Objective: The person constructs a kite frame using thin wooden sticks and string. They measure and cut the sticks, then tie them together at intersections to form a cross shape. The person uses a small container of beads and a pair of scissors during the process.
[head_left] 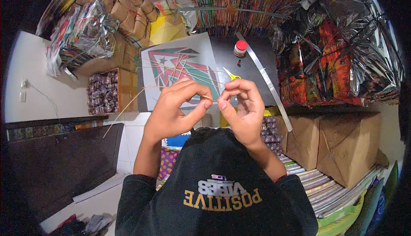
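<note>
My left hand [177, 105] and my right hand [244, 107] meet close together above the near edge of a dark table. Thumb and forefinger of each are pinched on a thin wooden stick [124, 111], whose long end runs out to the lower left of my left hand. Several more thin sticks cross one another just beyond my fingers. Whether they are joined at the crossing is too fine to tell. Under them lies a white sheet [205, 49] printed with red, green and black angular shapes and a star. Scissors [233, 76] with yellow handles rest beyond my right hand.
A jar with a red lid [241, 46] and a long flat pale strip [267, 79] are on the dark table [220, 47]. Stacked, wrapped bundles [317, 64] crowd the right and far sides. Cartons [349, 146] stand at right, an open box [128, 92] at left.
</note>
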`<state>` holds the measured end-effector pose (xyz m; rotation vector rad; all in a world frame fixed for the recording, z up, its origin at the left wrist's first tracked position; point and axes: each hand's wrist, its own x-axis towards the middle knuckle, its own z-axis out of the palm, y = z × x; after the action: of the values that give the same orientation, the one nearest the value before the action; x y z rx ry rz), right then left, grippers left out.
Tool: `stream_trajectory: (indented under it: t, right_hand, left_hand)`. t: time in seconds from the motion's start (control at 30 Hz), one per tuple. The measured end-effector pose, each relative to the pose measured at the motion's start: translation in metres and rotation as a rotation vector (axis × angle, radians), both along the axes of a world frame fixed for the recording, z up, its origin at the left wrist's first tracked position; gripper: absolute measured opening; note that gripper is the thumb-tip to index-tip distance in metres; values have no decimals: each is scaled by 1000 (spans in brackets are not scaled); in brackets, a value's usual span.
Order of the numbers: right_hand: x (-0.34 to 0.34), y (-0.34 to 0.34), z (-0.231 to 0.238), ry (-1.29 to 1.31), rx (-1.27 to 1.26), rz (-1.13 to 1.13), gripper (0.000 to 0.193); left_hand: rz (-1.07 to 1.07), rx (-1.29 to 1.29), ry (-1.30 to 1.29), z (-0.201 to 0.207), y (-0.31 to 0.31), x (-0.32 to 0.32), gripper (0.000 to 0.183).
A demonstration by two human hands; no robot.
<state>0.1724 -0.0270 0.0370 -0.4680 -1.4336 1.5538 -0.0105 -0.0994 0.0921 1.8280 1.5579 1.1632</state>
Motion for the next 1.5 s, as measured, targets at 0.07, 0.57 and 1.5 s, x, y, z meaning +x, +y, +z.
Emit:
stream_trajectory:
  t: [0.07, 0.57, 1.5]
  right_hand:
    - [-1, 0, -3, 28, -18, -8, 37]
    - [4, 12, -2, 34, -312, 359, 29]
    - [180, 113, -203, -857, -85, -227, 20]
  left_hand:
    - [1, -4, 13, 0, 1, -1, 14]
    - [11, 24, 209, -3, 8, -16, 16]
    - [468, 69, 286, 20, -27, -104, 8]
